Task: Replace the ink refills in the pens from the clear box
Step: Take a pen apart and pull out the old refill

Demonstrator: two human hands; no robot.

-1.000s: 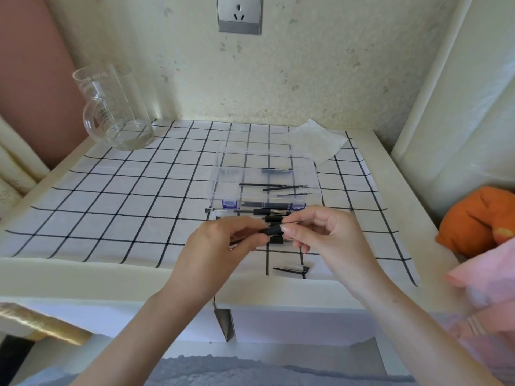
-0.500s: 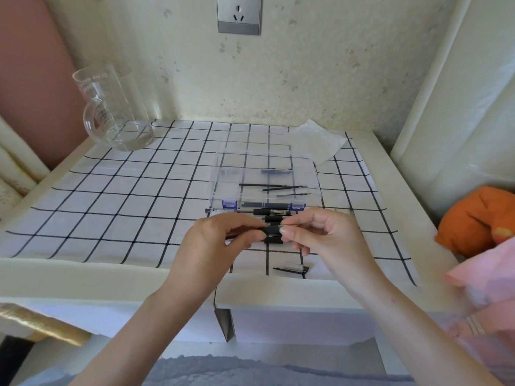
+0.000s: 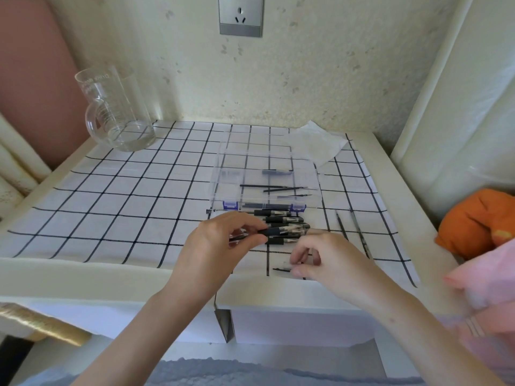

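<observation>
My left hand (image 3: 220,243) pinches a clear pen with a black grip (image 3: 274,232), holding it level just above the cloth. Behind it, several more black-grip pens (image 3: 281,220) lie in a row in front of the clear box (image 3: 223,165). The box lies open, with thin black refills (image 3: 274,187) inside. My right hand (image 3: 326,260) is down near the table's front edge, thumb and curled fingers closing on a clear pen cap (image 3: 282,267) that lies on the cloth. Two loose refills (image 3: 359,235) lie on the cloth to the right.
A glass measuring jug (image 3: 117,115) stands at the back left of the checked cloth (image 3: 125,207). A crumpled tissue (image 3: 315,143) lies behind the box. An orange object (image 3: 479,218) and pink fabric (image 3: 487,277) sit off the table's right side. A wall socket (image 3: 241,16) is above.
My right hand has let go of the pen's end and dropped toward me onto the pen cap. My left hand still holds the pen, now alone.
</observation>
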